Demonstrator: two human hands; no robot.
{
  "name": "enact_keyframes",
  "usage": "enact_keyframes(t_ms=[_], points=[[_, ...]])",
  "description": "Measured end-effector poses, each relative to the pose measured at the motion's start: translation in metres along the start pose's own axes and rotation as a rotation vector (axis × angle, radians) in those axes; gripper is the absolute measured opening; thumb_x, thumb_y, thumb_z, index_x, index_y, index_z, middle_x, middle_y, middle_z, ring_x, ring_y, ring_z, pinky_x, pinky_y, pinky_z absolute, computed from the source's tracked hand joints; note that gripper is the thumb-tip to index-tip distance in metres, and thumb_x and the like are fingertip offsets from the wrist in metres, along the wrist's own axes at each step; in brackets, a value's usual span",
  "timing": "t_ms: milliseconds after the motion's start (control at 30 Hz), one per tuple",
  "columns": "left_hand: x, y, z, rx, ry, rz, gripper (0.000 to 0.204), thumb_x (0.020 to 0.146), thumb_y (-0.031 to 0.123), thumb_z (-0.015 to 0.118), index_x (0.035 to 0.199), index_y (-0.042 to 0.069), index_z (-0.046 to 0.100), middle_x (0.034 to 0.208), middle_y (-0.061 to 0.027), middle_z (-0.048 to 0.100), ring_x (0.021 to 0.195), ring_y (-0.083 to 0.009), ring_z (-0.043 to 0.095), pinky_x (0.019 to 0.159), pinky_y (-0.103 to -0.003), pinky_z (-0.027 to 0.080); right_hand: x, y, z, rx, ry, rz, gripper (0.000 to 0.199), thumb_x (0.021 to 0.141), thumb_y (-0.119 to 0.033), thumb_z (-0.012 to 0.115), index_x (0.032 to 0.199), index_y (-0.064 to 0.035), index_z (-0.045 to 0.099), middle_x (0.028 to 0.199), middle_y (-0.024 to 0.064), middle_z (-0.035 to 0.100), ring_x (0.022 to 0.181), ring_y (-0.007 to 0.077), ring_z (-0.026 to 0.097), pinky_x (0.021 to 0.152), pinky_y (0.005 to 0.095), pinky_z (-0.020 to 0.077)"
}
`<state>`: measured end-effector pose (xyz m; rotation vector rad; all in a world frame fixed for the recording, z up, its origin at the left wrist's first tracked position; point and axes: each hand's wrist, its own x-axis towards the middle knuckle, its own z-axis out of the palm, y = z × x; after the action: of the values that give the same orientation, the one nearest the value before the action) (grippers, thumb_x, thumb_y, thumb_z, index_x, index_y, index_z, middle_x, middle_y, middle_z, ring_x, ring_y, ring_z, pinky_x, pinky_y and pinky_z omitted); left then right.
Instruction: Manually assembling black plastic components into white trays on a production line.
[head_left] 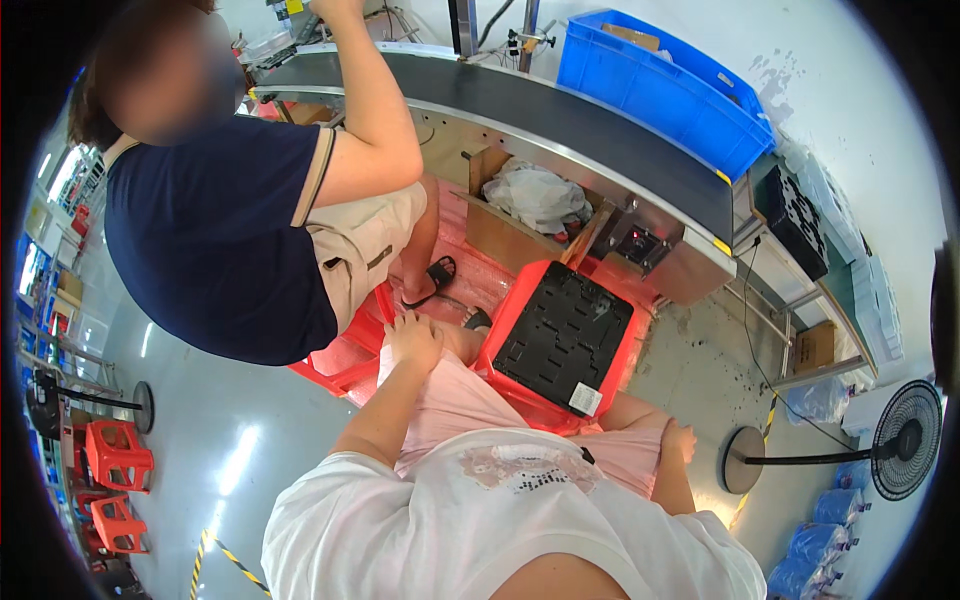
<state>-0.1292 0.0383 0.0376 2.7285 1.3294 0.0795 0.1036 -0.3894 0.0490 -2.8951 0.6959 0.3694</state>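
I am seated, looking down at my own lap, in a white shirt and pale pink shorts. My left hand [412, 338] rests palm down on my left knee, fingers loosely curled over the pink cloth, gripping nothing else. My right hand [680, 440] lies on my right thigh, loosely closed on the cloth, with nothing in it.

Between my knees and just ahead of them stands a red plastic stool [545, 400]. On it lies a flat black moulded plastic tray [560, 335] with a small white label at its near corner. The tray is near both hands, and neither hand touches it.

Beyond the stool sits an open cardboard box [500, 225] holding crumpled clear plastic bags [538, 195], tucked under a long conveyor belt with a dark surface and a metal frame [560, 115]. A blue plastic crate [665, 85] rests at the far side of the belt.

To my left a second person in a navy shirt and beige shorts [220, 235] sits close by, one arm raised to the belt. A black pedestal fan [905, 440] stands on the grey floor at my right, and small red plastic stools [118, 455] stand at my far left.
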Motion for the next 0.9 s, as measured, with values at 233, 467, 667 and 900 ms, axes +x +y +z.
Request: enact_keyframes(t_ms=[233, 467, 667, 900], points=[[-0.001, 0.007, -0.005, 0.033, -0.037, 0.025, 0.037, 0.084, 0.036, 0.045, 0.103, 0.008, 0.06, 0.112, -0.0142, 0.053, 0.106, -0.032, 0.047, 0.09, -0.049, 0.034, 0.028, 0.02, 0.017, -0.021, 0.0, -0.052, 0.062, 0.079, -0.05, 0.046, 0.119, -0.003, 0.051, 0.122, 0.0238, 0.047, 0.112, 0.0405, 0.046, 0.092, 0.0489, 0.0384], [-0.005, 0.004, 0.005, 0.1, 0.057, 0.076, 0.034, 0.083, 0.035, 0.045, 0.099, 0.008, 0.06, 0.104, -0.0119, 0.055, 0.101, -0.0314, 0.05, 0.085, -0.05, 0.035, 0.017, 0.01, 0.013, 0.012, -0.013, -0.017, 0.06, 0.077, -0.049, 0.046, 0.12, -0.0064, 0.05, 0.124, 0.022, 0.046, 0.114, 0.0397, 0.045, 0.093, 0.049, 0.0372], [-0.001, 0.003, 0.011, 0.108, 0.062, 0.061, 0.034, 0.084, 0.036, 0.045, 0.099, 0.009, 0.06, 0.106, -0.0116, 0.055, 0.1, -0.0311, 0.05, 0.084, -0.049, 0.036, 0.016, 0.008, 0.012, 0.013, 0.002, 0.014, 0.06, 0.077, -0.049, 0.047, 0.121, -0.0084, 0.05, 0.124, 0.0201, 0.046, 0.114, 0.0382, 0.045, 0.093, 0.0476, 0.0366], [-0.001, 0.002, 0.006, 0.098, 0.056, 0.05, 0.036, 0.083, 0.036, 0.046, 0.101, 0.009, 0.06, 0.107, -0.0126, 0.055, 0.101, -0.0314, 0.05, 0.085, -0.05, 0.035, 0.011, 0.005, 0.009, -0.001, 0.018, -0.002, 0.058, 0.076, -0.048, 0.047, 0.119, -0.0087, 0.052, 0.123, 0.019, 0.047, 0.112, 0.0378, 0.047, 0.092, 0.0483, 0.0378]])
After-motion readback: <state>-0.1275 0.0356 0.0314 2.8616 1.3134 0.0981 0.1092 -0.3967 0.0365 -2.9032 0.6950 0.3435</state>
